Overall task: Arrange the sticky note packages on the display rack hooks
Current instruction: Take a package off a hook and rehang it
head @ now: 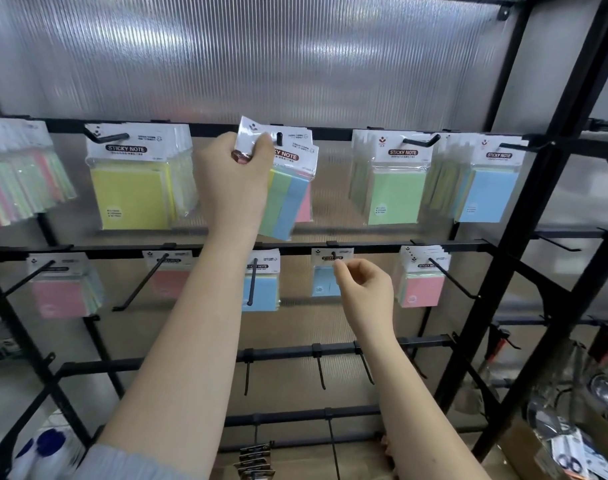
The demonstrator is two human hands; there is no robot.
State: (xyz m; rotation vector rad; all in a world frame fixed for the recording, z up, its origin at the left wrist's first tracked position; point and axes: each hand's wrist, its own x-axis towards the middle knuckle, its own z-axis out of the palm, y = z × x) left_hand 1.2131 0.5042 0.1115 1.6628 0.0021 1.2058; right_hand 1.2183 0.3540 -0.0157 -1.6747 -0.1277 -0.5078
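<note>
My left hand (231,174) pinches the header of a multicolour pack (288,188) at the top-row hook (279,137), tilted, while my right hand (363,289), fingers loosely curled, holds nothing, fingertip touching the blue pack (325,282) one row down.

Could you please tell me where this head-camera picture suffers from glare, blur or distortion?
Head view: bright streaky glare on the ribbed panel up top; the far-left packs and the boxes at lower right are smeared; wide-angle bending bows the rack posts outward; the multicolour pack gripped by the left hand reads fairly sharp, as does the right hand.
</note>
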